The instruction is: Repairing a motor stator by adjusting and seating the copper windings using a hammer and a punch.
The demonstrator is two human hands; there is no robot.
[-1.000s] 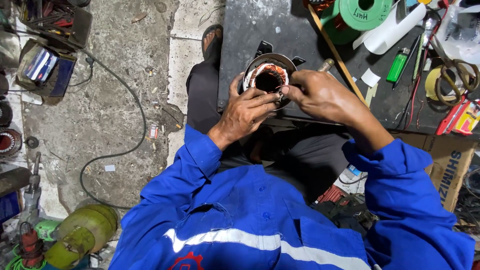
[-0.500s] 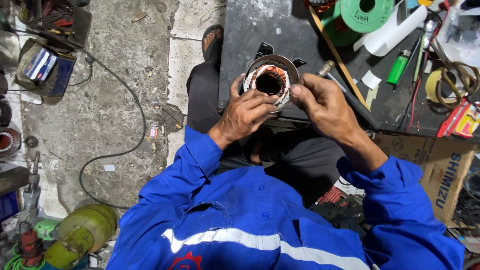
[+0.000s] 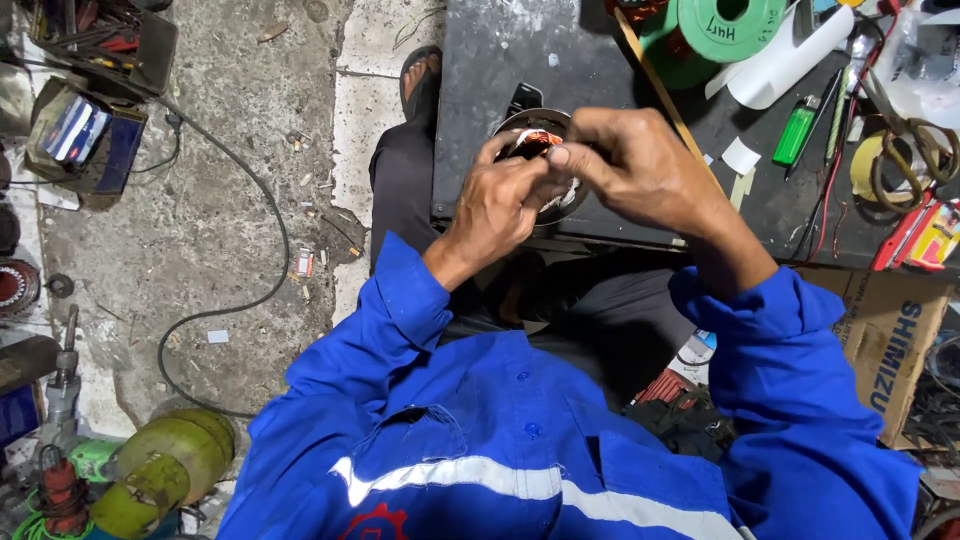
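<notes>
Two hands, your left hand (image 3: 500, 205) and right hand (image 3: 640, 165), are closed tight around the round motor (image 3: 545, 150) over the table (image 3: 500, 60).

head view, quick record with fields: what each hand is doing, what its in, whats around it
left hand: grip on the motor stator, from its left side
right hand: fingers pinching at the stator's top, covering most of it
stator: round metal ring, copper windings showing
surface: dark worktable
nearby: green lighter, green tape roll, scissors
</notes>
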